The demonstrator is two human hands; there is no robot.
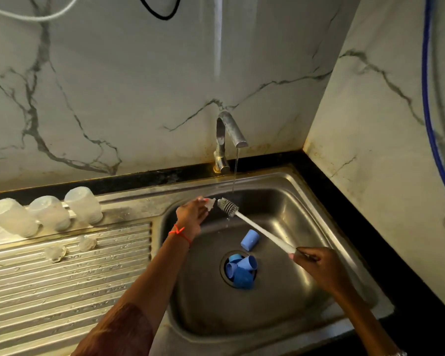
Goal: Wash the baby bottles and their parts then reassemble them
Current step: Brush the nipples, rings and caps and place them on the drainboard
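My left hand pinches a clear silicone nipple over the back left of the steel sink. My right hand grips the white handle of a bottle brush, whose bristle head sits right beside the nipple. Three clear bottles stand upside down in a row at the back of the drainboard. Two clear nipples lie on the ridged drainboard in front of them. One blue cap lies in the basin, and several blue caps and rings pile up over the drain.
A thin stream of water runs from the metal tap into the basin just behind the brush head. Marble wall panels close off the back and right. A black counter strip borders the sink. A blue hose hangs on the right wall.
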